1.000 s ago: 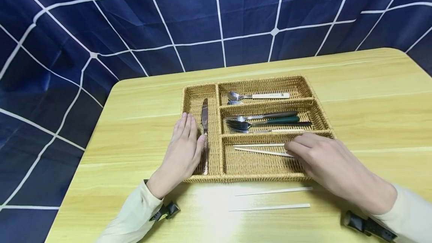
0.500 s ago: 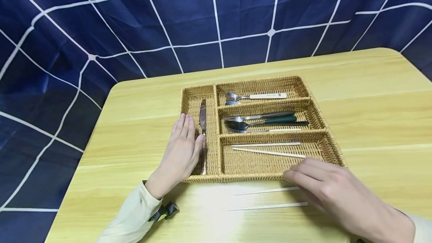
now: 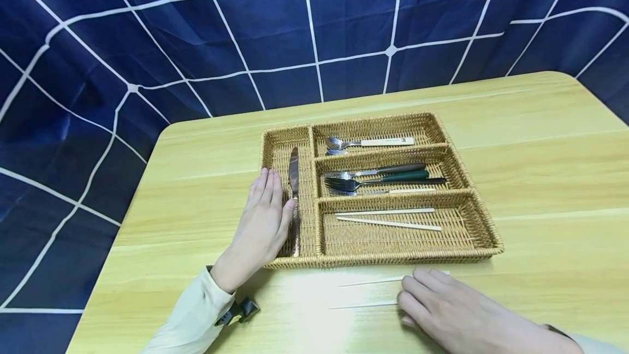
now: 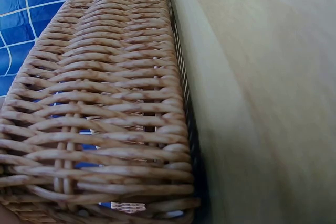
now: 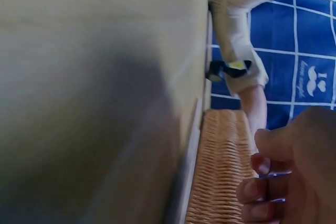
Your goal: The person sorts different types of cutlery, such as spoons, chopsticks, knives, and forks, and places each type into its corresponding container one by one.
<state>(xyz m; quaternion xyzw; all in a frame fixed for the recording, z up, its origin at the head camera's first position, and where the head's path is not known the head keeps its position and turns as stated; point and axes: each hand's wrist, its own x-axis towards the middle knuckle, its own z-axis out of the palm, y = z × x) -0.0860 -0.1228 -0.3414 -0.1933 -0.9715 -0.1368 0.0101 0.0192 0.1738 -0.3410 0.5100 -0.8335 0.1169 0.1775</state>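
Note:
A woven tray [image 3: 408,258] with compartments lies on the table. My left hand [image 3: 262,217] rests on its left rim, fingers straight, beside a table knife [image 3: 294,179]. In front of the tray my right hand [image 3: 449,302] is over the right part of two pale chopsticks, one nearer [image 3: 361,306] and one farther [image 3: 368,282]. In the right wrist view the right hand's fingers [image 5: 257,190] are loosely bent, apart from the thumb, with nothing between them. Two more chopsticks [image 3: 385,212] lie in the tray's front compartment.
Several forks [image 3: 354,183] occupy the middle compartment, and spoons [image 3: 385,141] the back one. The tray's woven wall [image 4: 105,103] fills much of the left wrist view. A blue curtain [image 3: 275,26] with white lines hangs behind the table [image 3: 550,168].
My right hand has left the front compartment, where two chopsticks now lie released, and moved toward me over the chopsticks on the table. The left hand keeps its place on the rim.

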